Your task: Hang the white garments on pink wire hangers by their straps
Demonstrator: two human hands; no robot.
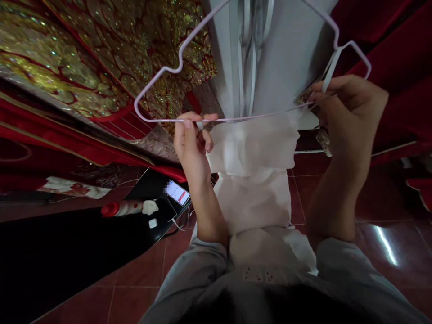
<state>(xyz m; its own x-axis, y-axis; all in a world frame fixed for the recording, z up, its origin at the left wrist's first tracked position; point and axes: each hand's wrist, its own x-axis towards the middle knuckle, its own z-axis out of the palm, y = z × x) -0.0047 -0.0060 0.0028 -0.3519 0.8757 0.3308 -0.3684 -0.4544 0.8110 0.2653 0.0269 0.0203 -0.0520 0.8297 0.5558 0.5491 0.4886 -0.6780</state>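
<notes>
A pale pink wire hanger [157, 81] is held up in front of me, its long bottom bar running from side to side. My left hand [194, 135] has its fingers wrapped round the middle-left of that bar, with a bit of white strap between them. Near the bar's right end, my right hand [351, 101] pinches a thin white strap [332, 69], which loops over the hanger's right notch. Below the bar hangs cream-white fabric [254, 153], reaching down toward my lap.
Gold-sequined red garments [111, 49] hang at the left, and dark red cloth [405, 90] hangs at the right. A black table [84, 243] at lower left bears a lit phone [178, 192], a red-capped bottle [126, 208] and a white case [153, 223].
</notes>
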